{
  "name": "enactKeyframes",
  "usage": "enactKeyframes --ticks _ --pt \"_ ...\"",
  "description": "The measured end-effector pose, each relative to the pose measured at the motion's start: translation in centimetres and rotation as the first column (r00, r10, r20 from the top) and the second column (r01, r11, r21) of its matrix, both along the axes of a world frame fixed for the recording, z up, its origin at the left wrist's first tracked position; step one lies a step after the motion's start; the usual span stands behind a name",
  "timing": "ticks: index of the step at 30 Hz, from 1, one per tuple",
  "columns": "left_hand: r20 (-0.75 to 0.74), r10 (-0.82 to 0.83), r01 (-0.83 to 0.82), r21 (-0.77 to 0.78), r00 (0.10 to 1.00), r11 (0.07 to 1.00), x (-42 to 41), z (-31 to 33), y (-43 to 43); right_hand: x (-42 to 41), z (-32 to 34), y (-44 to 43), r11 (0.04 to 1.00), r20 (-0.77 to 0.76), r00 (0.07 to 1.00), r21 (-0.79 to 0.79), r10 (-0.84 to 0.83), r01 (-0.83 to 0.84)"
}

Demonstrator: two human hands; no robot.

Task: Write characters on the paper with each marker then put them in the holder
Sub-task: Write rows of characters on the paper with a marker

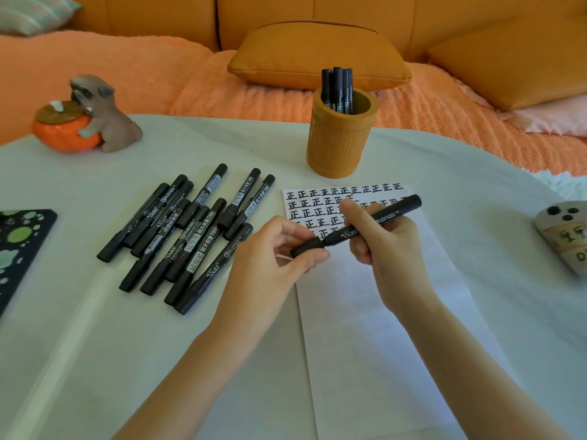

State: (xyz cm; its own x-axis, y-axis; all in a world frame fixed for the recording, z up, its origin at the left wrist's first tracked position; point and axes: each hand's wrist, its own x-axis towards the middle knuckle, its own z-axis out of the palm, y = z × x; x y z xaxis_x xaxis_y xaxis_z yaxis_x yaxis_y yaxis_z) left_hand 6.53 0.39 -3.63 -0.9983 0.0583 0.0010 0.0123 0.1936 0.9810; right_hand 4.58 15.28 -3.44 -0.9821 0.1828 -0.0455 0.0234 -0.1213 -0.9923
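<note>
At the far left edge lies a black stencil (pixel 19 246) with green cut-outs, and behind it a dog figurine (pixel 101 114) hugs an orange bowl (pixel 62 130). Next comes a loose heap of capped black markers (pixel 187 236) on the white table (pixel 95 344), lying side by side and partly across each other. The left hand (pixel 270 262) pinches the cap (pixel 307 247) of one marker (pixel 359 227) between thumb and fingers, while the right hand (pixel 386 249) grips the barrel — the marker is slanted above the paper (pixel 381 328), cap end low and to the left. The paper carries rows of black characters (pixel 317 203) along its top, partly hidden by the hands. Behind it stands the tan holder (pixel 341 141), upright, with a few markers (pixel 338 90) already inside. At the far right edge sits a grey object (pixel 565 233) with dark dots — what it is I cannot tell
</note>
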Motion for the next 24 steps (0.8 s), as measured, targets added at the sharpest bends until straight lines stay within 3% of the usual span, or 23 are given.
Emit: enactKeyframes --ticks 13,21,24 --pt "-0.037 0.047 -0.043 0.115 0.998 0.992 1.0 0.6 0.7 0.5 -0.1 -1.9 0.999 -0.018 0.999 0.003 -0.048 0.048" --pt "-0.049 0.036 -0.031 0.088 0.998 0.996 1.3 0.7 0.7 0.6 -0.2 -2.0 0.999 -0.01 1.0 0.033 -0.029 0.029" --pt "-0.091 -0.001 -0.001 -0.016 0.996 1.0 1.3 0.6 0.4 0.9 -0.1 -2.3 0.998 -0.003 1.0 0.062 -0.019 0.019"
